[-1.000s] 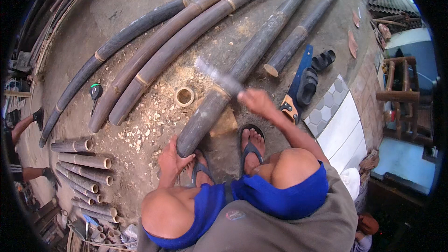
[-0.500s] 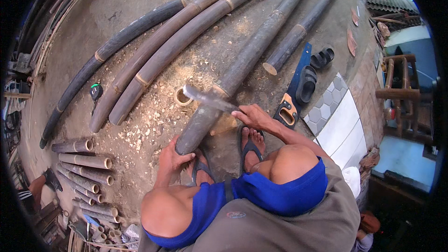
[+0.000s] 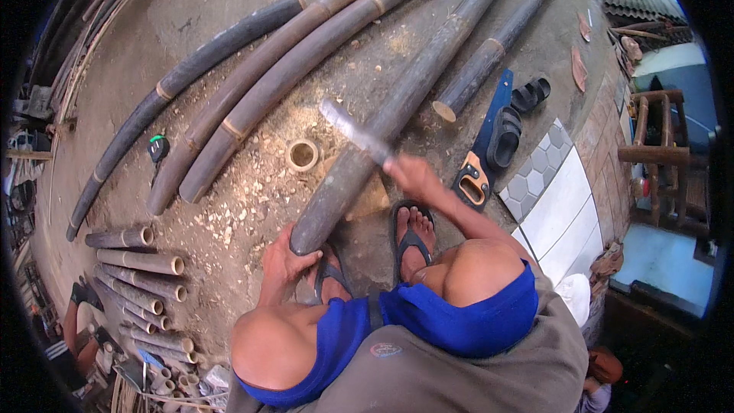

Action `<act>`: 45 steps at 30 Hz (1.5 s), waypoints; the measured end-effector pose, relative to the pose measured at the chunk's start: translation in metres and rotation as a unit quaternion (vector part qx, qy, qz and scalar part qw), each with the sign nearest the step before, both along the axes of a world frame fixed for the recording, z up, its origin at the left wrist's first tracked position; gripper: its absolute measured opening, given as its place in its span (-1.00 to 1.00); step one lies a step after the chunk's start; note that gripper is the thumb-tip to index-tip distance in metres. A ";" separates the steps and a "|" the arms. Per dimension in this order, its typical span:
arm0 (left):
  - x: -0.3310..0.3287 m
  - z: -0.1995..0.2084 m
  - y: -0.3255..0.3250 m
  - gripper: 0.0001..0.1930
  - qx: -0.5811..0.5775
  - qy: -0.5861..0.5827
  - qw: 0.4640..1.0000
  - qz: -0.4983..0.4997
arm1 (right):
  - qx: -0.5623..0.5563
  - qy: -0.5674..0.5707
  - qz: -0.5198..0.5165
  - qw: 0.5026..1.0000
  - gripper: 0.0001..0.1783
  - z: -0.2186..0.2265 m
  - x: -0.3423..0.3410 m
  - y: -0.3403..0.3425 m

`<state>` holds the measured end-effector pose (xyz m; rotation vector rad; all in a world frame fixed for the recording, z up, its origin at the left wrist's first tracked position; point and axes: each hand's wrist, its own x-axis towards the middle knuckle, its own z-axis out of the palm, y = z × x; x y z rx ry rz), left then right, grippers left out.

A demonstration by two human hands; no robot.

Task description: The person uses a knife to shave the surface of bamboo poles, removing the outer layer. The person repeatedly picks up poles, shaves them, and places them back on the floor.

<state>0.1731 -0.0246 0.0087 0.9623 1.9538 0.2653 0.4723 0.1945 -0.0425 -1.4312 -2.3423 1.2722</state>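
Observation:
My left hand is wrapped round the near end of a thick dark bamboo pole. That pole slants away from me to the far right, with a pale wooden block beneath it. In my right hand, closed round its handle, is a machete; motion blurs it. Its blade crosses above the pole near a pale node, and I cannot tell whether it touches. Just left of the pole, a short cut bamboo ring stands on the ground among wood chips.
More long bamboo poles lie to the left, beside a tape measure. Several cut bamboo lengths are at lower left, near another person's arm. A handsaw and sandals lie to the right, before white tiles.
My right hand and the machete have moved up and away from me, the blade now farther along the pole. My left hand keeps its hold. The other person's arm at far left has shifted.

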 end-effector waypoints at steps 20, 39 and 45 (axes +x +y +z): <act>-0.009 -0.019 -0.016 0.05 0.016 -0.015 1.000 0.009 | 0.027 0.021 -0.034 0.999 -0.37 -0.012 0.005 0.031; -0.001 0.004 0.010 0.13 0.002 -0.092 0.994 0.059 | 0.059 -0.021 -0.065 0.996 -0.36 -0.024 0.023 0.035; -0.029 -0.029 -0.016 0.09 -0.002 -0.019 0.999 -0.039 | -0.023 0.025 0.125 0.992 -0.49 -0.012 -0.010 -0.004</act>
